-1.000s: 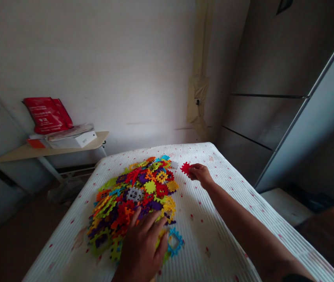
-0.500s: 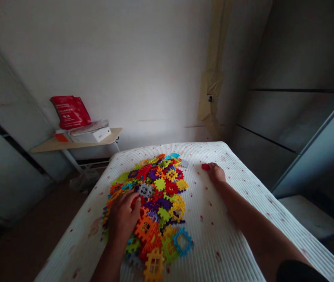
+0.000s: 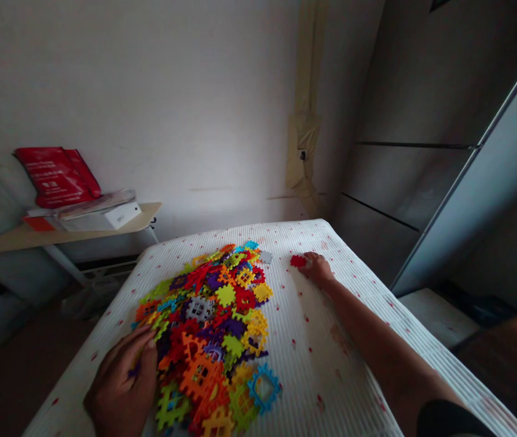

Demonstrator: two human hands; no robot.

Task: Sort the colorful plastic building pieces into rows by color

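At far left, glossy red plastic packets (image 3: 56, 176) are leaning above a white box (image 3: 101, 220) on a pale wooden table (image 3: 147, 215). The person's left hand (image 3: 121, 382) is resting against the left side of a heaped pile of multicoloured, notched plastic building pieces (image 3: 232, 346); its fingers are bending toward the thumb, purple showing between them, though whether it is gripping anything cannot be told. The pile is lying on a white, ribbed, red-flecked bedsheet (image 3: 304, 364). Just beyond, the right hand (image 3: 317, 268) is touching a flat red notched plastic piece (image 3: 297, 261) on the sheet, fingers bent; whether they are pinching it is unclear.
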